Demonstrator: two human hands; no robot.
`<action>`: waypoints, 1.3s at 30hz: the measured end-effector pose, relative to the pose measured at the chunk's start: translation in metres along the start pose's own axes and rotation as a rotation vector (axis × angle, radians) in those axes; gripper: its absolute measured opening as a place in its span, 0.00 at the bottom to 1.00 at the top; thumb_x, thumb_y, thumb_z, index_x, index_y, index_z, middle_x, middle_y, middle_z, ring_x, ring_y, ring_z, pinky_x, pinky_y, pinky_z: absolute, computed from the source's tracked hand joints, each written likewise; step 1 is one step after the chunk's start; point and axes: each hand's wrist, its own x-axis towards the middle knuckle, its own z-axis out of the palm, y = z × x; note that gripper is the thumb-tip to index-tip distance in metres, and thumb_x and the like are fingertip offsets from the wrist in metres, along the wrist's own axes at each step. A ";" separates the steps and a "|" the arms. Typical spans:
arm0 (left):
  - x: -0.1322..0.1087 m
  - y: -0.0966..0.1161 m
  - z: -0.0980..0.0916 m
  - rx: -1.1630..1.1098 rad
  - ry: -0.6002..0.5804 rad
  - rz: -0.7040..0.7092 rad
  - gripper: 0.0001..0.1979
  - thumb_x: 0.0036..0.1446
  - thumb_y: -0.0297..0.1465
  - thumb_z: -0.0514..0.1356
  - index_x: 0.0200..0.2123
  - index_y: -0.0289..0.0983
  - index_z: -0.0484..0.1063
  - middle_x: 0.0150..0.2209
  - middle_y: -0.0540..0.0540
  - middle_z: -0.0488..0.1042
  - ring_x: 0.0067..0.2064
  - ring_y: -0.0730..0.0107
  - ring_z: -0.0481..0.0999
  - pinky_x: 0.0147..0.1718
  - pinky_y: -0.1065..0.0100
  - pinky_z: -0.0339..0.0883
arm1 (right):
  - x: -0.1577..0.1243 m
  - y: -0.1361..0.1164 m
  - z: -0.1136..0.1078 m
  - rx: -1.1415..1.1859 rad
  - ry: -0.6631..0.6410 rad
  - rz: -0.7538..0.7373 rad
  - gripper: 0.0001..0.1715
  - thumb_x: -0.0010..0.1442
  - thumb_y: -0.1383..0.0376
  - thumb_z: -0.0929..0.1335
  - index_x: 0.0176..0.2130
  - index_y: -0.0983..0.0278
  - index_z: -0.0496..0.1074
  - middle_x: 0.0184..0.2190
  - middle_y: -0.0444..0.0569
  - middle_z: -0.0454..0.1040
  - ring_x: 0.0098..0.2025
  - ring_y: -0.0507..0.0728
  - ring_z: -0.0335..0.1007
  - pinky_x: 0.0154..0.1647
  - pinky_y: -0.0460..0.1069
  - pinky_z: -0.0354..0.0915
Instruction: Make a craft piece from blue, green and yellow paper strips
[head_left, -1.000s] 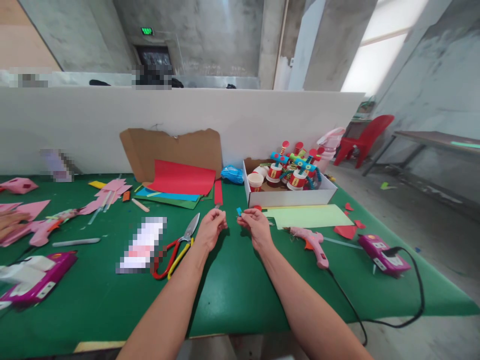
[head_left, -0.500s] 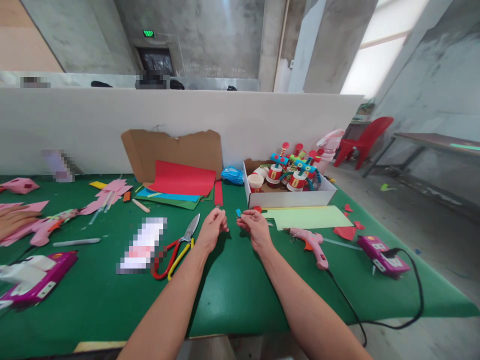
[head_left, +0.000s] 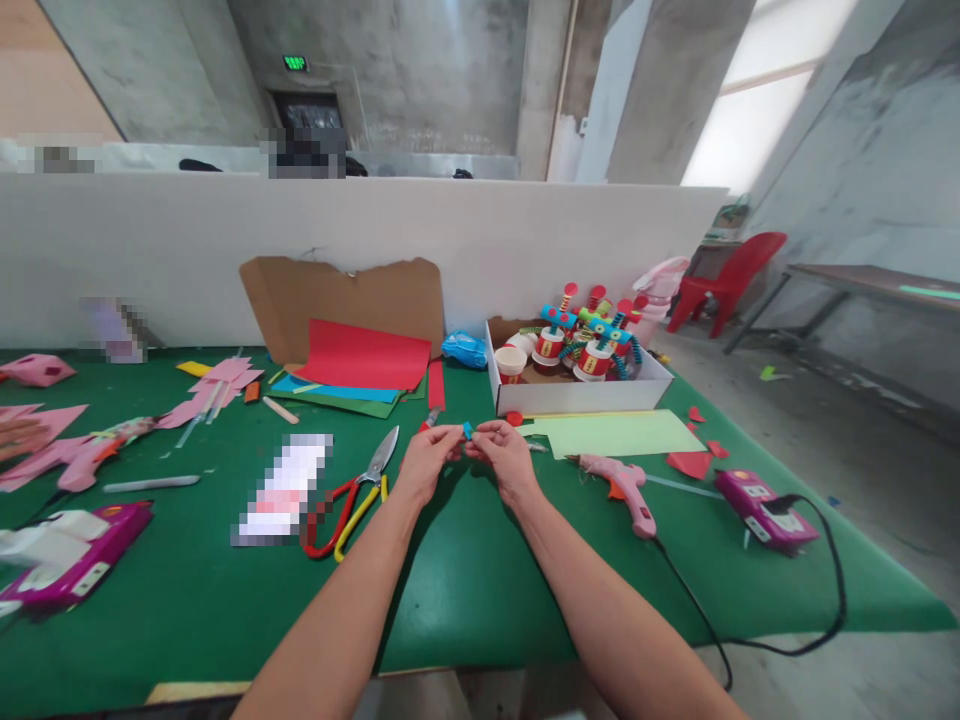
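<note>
A bare concrete wall [head_left: 420, 90] stood behind your workplace, with a long white panel [head_left: 375, 220] before it, along the far edge of the green table [head_left: 465, 610]. Toward the back right, a white box [head_left: 581, 400] held paper cups and figures [head_left: 596, 358] with blue crosspieces and red discs. A red sheet [head_left: 367, 355] lay over blue and green ones at back left, a pale green sheet [head_left: 626, 434] just in front of the box. To your right lay a purple power strip [head_left: 769, 512] and a pink glue gun [head_left: 619, 485]; the scissors [head_left: 367, 485] rested open beside your left forearm.

Your left hand [head_left: 427, 465] had come across to meet your right hand [head_left: 510, 465]; half a second before, they were apart, the right alone holding the blue piece [head_left: 468, 431]. Now both were narrowed to a pinch on it, above the table's middle, so it was steadied from two sides.

As for writing, the strip bore what looked like a "B"; the green sign [head_left: 295, 63] and the cups' gold marks were too small to read.
</note>
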 end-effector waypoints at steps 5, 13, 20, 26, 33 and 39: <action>0.003 -0.003 -0.005 0.031 -0.031 -0.016 0.19 0.33 0.39 0.71 0.27 0.31 0.77 0.22 0.47 0.73 0.23 0.77 0.67 0.25 0.72 0.60 | 0.000 0.001 -0.001 -0.061 -0.039 0.004 0.19 0.36 0.64 0.76 0.29 0.63 0.68 0.18 0.40 0.74 0.21 0.51 0.72 0.26 0.45 0.70; 0.004 -0.001 -0.006 -0.023 -0.019 -0.107 0.19 0.27 0.37 0.73 0.24 0.31 0.76 0.23 0.44 0.75 0.24 0.74 0.71 0.27 0.70 0.64 | 0.000 -0.001 -0.004 -0.086 -0.043 0.048 0.20 0.36 0.64 0.76 0.30 0.64 0.68 0.18 0.41 0.74 0.21 0.50 0.72 0.27 0.46 0.70; -0.001 0.004 -0.001 0.164 0.036 0.049 0.13 0.35 0.38 0.68 0.23 0.34 0.76 0.20 0.48 0.73 0.22 0.75 0.67 0.24 0.72 0.62 | -0.005 -0.006 -0.001 -0.073 -0.050 0.108 0.16 0.35 0.64 0.77 0.27 0.67 0.72 0.20 0.44 0.75 0.23 0.50 0.73 0.29 0.45 0.70; -0.002 0.009 0.002 0.301 0.063 0.134 0.06 0.39 0.32 0.64 0.23 0.36 0.77 0.21 0.48 0.74 0.23 0.72 0.68 0.24 0.71 0.62 | -0.002 -0.007 -0.004 -0.079 -0.064 0.148 0.16 0.36 0.62 0.77 0.25 0.68 0.74 0.17 0.44 0.73 0.20 0.49 0.69 0.25 0.43 0.68; -0.001 0.008 0.000 0.406 0.065 0.184 0.04 0.42 0.31 0.63 0.23 0.37 0.77 0.23 0.47 0.76 0.26 0.69 0.72 0.28 0.69 0.63 | -0.002 -0.009 -0.005 -0.152 -0.061 0.110 0.16 0.35 0.61 0.77 0.24 0.68 0.74 0.16 0.44 0.73 0.19 0.49 0.68 0.23 0.44 0.68; -0.002 0.008 0.003 0.347 0.048 0.169 0.05 0.40 0.32 0.64 0.23 0.36 0.75 0.22 0.48 0.74 0.24 0.71 0.70 0.26 0.70 0.63 | -0.002 -0.008 -0.004 -0.146 -0.024 0.101 0.15 0.35 0.62 0.77 0.22 0.67 0.73 0.15 0.43 0.72 0.18 0.48 0.67 0.22 0.43 0.67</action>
